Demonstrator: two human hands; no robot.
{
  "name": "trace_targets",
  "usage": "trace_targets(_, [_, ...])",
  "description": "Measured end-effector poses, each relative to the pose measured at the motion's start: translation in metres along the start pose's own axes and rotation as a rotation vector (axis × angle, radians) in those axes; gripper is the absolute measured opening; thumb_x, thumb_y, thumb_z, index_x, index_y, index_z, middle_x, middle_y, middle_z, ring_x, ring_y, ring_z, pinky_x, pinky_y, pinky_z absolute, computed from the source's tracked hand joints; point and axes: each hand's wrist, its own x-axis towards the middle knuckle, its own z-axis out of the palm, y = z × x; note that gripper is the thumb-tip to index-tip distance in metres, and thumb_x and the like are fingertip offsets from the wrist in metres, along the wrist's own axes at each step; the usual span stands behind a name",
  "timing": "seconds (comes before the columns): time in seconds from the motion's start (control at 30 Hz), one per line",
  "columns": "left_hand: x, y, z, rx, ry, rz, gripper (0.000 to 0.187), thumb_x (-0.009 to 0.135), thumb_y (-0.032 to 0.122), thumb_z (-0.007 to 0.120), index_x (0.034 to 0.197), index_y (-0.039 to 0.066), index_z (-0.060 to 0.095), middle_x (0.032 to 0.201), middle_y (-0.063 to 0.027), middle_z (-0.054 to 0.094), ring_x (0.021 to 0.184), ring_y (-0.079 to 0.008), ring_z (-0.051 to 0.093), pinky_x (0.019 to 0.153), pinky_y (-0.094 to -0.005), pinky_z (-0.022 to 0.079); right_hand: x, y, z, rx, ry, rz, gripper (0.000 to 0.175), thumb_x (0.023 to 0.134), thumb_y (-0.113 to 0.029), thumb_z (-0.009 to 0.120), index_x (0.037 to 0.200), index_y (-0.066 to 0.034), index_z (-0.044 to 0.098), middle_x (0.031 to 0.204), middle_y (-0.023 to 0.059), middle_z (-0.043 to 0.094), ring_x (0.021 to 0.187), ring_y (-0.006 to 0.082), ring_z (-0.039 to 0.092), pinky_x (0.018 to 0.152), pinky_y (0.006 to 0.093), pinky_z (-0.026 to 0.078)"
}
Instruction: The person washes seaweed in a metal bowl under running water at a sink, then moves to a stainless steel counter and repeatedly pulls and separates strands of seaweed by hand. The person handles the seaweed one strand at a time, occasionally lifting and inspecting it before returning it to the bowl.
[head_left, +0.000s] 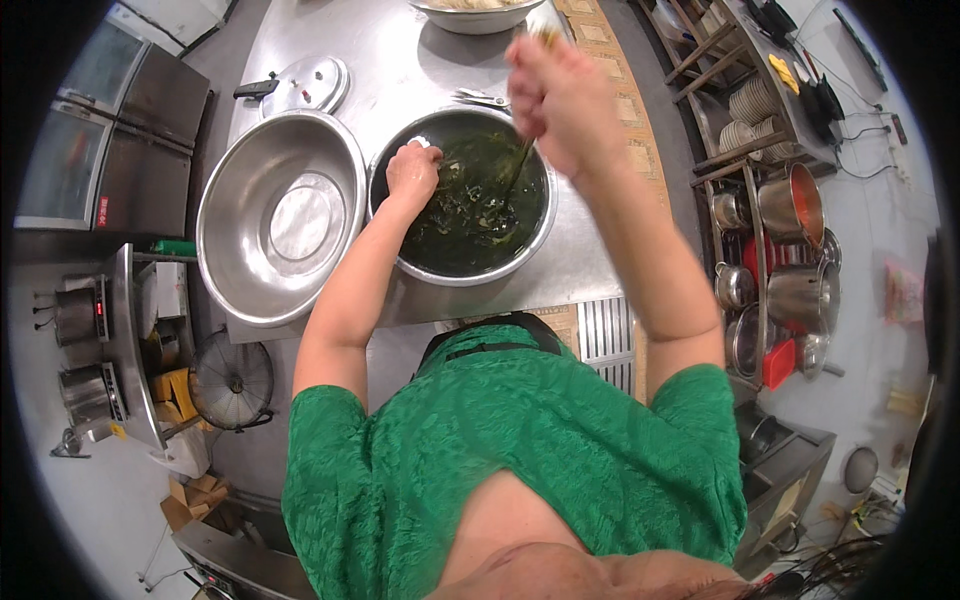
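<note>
A metal basin (551, 217) of dark greenish water with leafy bits afloat stands before me. My left hand (413, 174) is at its left inner side, fingers curled on a small white thing (421, 141) that I cannot name. Blurred by motion, my right hand (559, 101) is raised over the basin's upper right side. Its fingers are closed on a greenish-yellow leafy thing (551, 36), and a dark strand hangs below the hand towards the water. A wide metal basin (304, 217) with nothing in it stands to the left. Metal scissors (480, 98) lie behind the water-filled basin.
A pressure cooker lid (304, 84) lies behind the left basin on the steel table (390, 45). At the far edge stands a bowl (476, 19) of pale food. Shelves with plates (752, 101) and pots are at right; a floor fan (234, 382) is at lower left.
</note>
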Motion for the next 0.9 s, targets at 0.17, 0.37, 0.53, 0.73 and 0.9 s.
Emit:
trace_targets(0.17, [0.025, -0.005, 0.029, 0.263, -0.057, 0.056, 0.025, 0.082, 0.009, 0.058, 0.099, 0.017, 0.074, 0.104, -0.0144, 0.063, 0.104, -0.0336, 0.061, 0.088, -0.0452, 0.051, -0.014, 0.078, -0.044, 0.134, 0.06, 0.23, 0.019, 0.101, -0.022, 0.05, 0.088, -0.0082, 0.053, 0.063, -0.0046, 0.044, 0.047, 0.0042, 0.036, 0.04, 0.02, 0.027])
trace_targets(0.37, [0.028, -0.008, 0.012, -0.047, -0.058, -0.014, 0.017, 0.083, 0.02, 0.067, 0.098, 0.013, 0.074, 0.099, -0.0152, 0.068, 0.098, -0.0344, 0.064, 0.087, -0.0422, 0.05, -0.029, 0.118, -0.08, 0.2, 0.124, 0.35, 0.019, 0.102, -0.023, 0.05, 0.088, -0.0105, 0.053, 0.064, -0.0048, 0.044, 0.048, 0.0032, 0.034, 0.041, 0.0198, 0.026])
trace_targets(0.53, [0.019, 0.001, -0.045, -0.808, -0.157, -0.139, 0.017, 0.088, 0.013, 0.067, 0.099, 0.001, 0.071, 0.085, -0.0049, 0.07, 0.08, -0.0146, 0.063, 0.075, -0.0268, 0.047, -0.026, 0.127, -0.091, 0.33, 0.136, 0.399, 0.012, 0.097, -0.017, 0.058, 0.089, -0.0088, 0.054, 0.062, -0.0066, 0.041, 0.047, 0.004, 0.031, 0.042, 0.0214, 0.024])
trace_targets(0.73, [-0.006, 0.016, -0.095, -1.085, -0.257, -0.135, 0.016, 0.089, 0.013, 0.067, 0.101, 0.003, 0.069, 0.085, -0.0037, 0.07, 0.078, -0.0086, 0.061, 0.069, -0.0208, 0.041, -0.023, 0.141, -0.079, 0.39, -0.019, 0.59, 0.017, 0.099, -0.017, 0.056, 0.102, -0.0017, 0.063, 0.055, -0.0087, 0.029, 0.045, 0.0054, 0.027, 0.042, 0.0224, 0.021])
trace_targets(0.9, [-0.028, 0.031, -0.094, -1.139, -0.189, -0.055, 0.018, 0.088, 0.012, 0.07, 0.103, 0.002, 0.07, 0.081, -0.0034, 0.069, 0.079, -0.0079, 0.061, 0.069, -0.0214, 0.044, -0.021, 0.156, -0.045, 0.276, 0.03, 0.389, 0.021, 0.1, -0.021, 0.055, 0.093, -0.0028, 0.064, 0.064, -0.0028, 0.048, 0.053, 0.0078, 0.044, 0.047, 0.0235, 0.035])
